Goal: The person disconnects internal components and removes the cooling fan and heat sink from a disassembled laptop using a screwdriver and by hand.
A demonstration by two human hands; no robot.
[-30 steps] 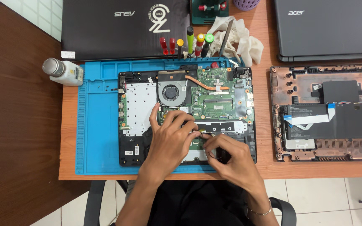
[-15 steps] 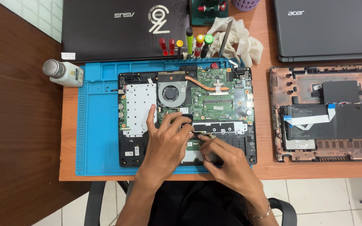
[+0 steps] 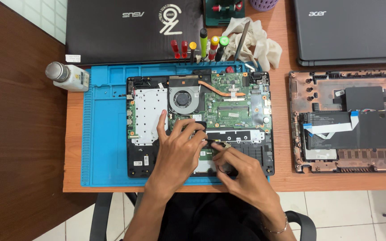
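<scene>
- We rest our left hand (image 3: 177,149) flat on the opened laptop (image 3: 199,122), the fingers spread and loose; it grips nothing, and the index finger points away from us over the silver plate (image 3: 146,114).
- Our right hand (image 3: 242,172) is closed around a thin dark tool (image 3: 211,142), whose tip lies just beside the fingertips of the left hand, on the black part of the laptop below the green board (image 3: 231,100).
- What kind of tool it is, we cannot tell, because the fingers hide most of it.
- The laptop lies directly under both hands, on a blue mat (image 3: 103,129), and the mat lies on the counter (image 3: 72,147).
- Just beyond the left hand's fingertips is the round fan (image 3: 183,99), and a copper pipe (image 3: 217,89) runs from it over the board.
- Far beyond the hands stand several screwdrivers (image 3: 202,44) with coloured handles, near a white cloth (image 3: 258,40).
- Well to the left of the left hand, a white bottle (image 3: 68,76) lies on its side at the edge of the counter.
- To the right of the right hand, apart from it, lies another opened laptop base (image 3: 349,120) with a white flat cable.
- Two closed dark laptops (image 3: 135,27) lie at the far side of the counter.
</scene>
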